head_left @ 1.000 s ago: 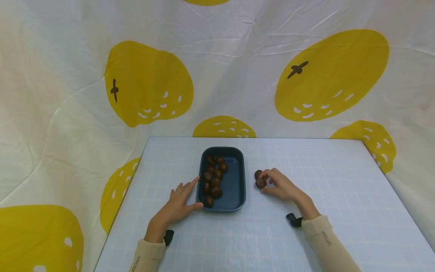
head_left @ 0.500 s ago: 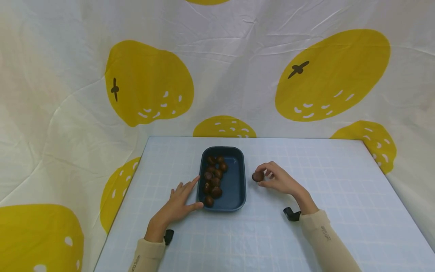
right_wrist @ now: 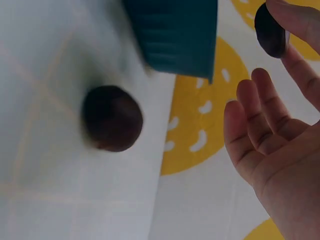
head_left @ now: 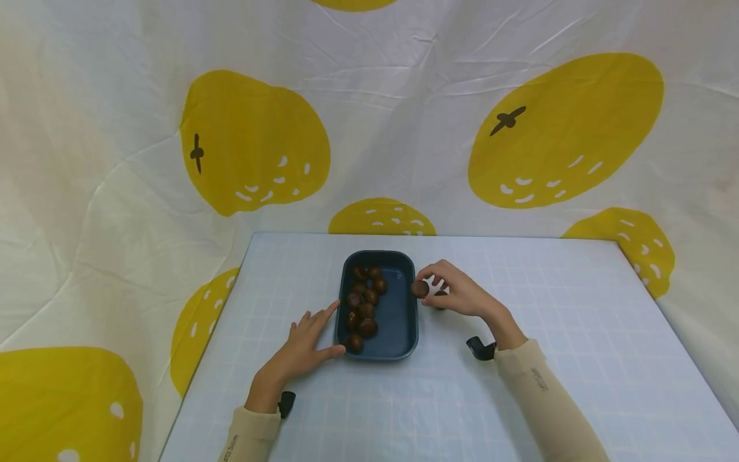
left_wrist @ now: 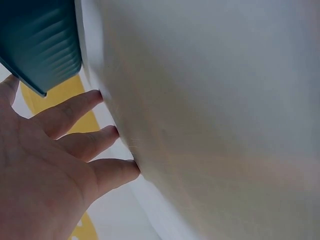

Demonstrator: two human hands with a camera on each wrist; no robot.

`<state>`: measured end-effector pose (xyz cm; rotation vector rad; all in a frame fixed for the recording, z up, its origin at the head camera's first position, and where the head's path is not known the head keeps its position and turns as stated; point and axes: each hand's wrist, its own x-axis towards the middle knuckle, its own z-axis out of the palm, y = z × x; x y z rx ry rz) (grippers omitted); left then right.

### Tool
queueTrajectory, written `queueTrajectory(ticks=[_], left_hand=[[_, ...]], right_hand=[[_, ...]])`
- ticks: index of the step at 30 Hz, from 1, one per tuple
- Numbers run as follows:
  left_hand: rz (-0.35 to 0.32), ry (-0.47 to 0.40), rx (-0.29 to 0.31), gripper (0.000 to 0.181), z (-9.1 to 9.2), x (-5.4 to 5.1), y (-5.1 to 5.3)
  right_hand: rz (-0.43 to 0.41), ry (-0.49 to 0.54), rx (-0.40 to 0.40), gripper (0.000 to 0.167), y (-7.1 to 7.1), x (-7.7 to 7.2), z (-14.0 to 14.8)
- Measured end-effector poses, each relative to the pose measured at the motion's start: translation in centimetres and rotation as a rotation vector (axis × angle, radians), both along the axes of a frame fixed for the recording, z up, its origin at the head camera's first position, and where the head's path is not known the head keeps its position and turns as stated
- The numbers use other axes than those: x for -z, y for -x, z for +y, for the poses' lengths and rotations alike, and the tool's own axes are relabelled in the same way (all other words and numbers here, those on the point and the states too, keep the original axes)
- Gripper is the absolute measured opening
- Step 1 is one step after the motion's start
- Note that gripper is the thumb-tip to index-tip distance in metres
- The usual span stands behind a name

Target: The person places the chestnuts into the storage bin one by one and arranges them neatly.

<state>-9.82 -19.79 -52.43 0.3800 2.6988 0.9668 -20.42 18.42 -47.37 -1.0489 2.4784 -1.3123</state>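
Between thumb and forefinger, my right hand (head_left: 463,292) pinches a chestnut (head_left: 420,289) by the right rim of a dark blue tray (head_left: 398,340). The right wrist view shows that held chestnut (right_wrist: 270,31) raised off the table, the other fingers loosely bent. Another chestnut (right_wrist: 112,118) lies on the table, partly hidden under the hand in the head view. Several brown chestnuts (head_left: 367,310) fill the tray's left half. My left hand (head_left: 301,346) has its fingers spread, thumb and forefinger against the tray's left side; in the left wrist view its other fingertips touch the table.
A pale checked cloth covers the table (head_left: 519,410). Behind it hangs a white curtain (head_left: 398,128) with large yellow fruit prints. A small black device (head_left: 480,348) sits at the right wrist, and a similar black device (head_left: 287,404) at the left.
My right hand has picked up one chestnut of the pair and carried it left and away from me to the tray's rim. The left hand and tray have stayed put.
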Motion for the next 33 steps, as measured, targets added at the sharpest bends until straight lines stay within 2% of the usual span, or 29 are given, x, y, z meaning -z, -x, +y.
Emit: queueTrajectory(ticks=[9, 13, 17, 23, 33], left_hand=[[0.007, -0.001, -0.002, 0.095, -0.1, 0.0, -0.1], [0.005, -0.008, -0.004, 0.095, -0.1, 0.0, 0.0], [0.001, -0.007, -0.005, 0.094, -0.1, 0.1, 0.1], [0.001, -0.006, -0.008, 0.094, -0.1, 0.1, 0.1], [0.001, 0.004, -0.006, 0.093, 0.0, 0.1, 0.1]], right_hand=[[0.035, -0.032, -0.076, 0.041, 0.8, -2.9, -3.4], [0.046, -0.024, -0.118, 0.042, 1.2, -3.7, -5.0], [0.063, -0.034, -0.170, 0.041, 1.6, -3.9, -6.7], [0.077, -0.071, -0.298, 0.039, 2.0, -3.9, -9.2], [0.034, -0.202, -0.423, 0.036, 1.9, -3.2, -12.2]])
